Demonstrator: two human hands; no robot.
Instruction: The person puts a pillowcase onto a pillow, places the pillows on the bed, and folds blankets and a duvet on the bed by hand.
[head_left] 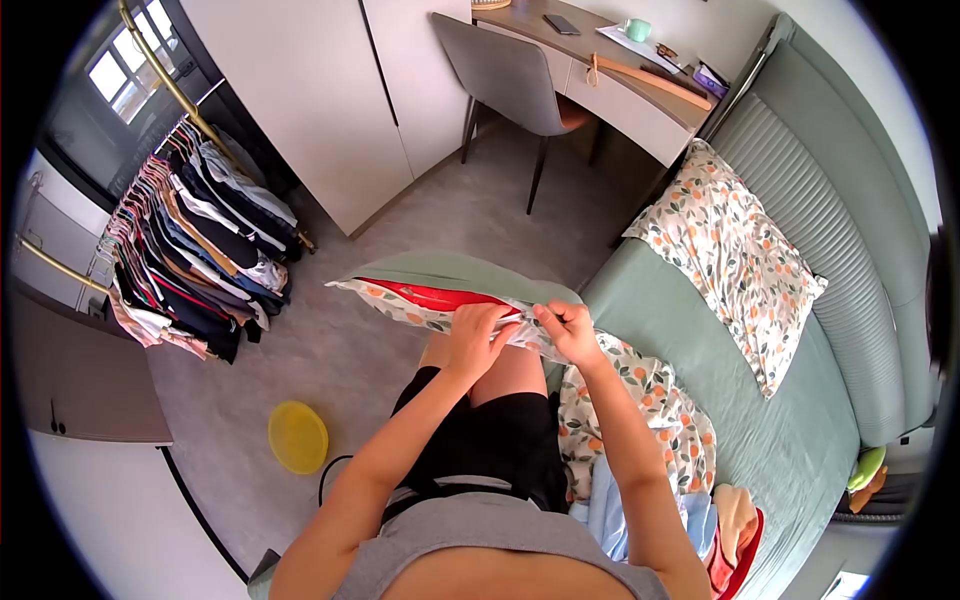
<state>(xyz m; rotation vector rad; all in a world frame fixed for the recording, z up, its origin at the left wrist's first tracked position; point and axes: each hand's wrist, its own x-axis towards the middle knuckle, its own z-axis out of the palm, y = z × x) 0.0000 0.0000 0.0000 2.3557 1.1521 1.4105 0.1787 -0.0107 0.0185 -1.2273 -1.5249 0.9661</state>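
Note:
In front of my lap I hold a pillowcase point(455, 268), sage green on its far side, with an orange-and-leaf print on its near edge. Something red point(430, 296) shows inside the long opening; what it is I cannot make out. My left hand point(478, 338) is closed on the printed edge near the middle of the opening. At the right end, my right hand point(567, 332) is closed in a fist round the edge, its thumb on top. The two hands are a short way apart, and the fabric under the fingers is partly hidden.
A printed pillow point(735, 255) lies on the green bed point(650, 290) to the right. Nearer are a crumpled printed cloth point(650, 395) and folded clothes. A yellow bin point(298, 437) stands on the floor, a clothes rack point(190, 240) at left, a chair point(500, 75) and desk point(630, 95) ahead.

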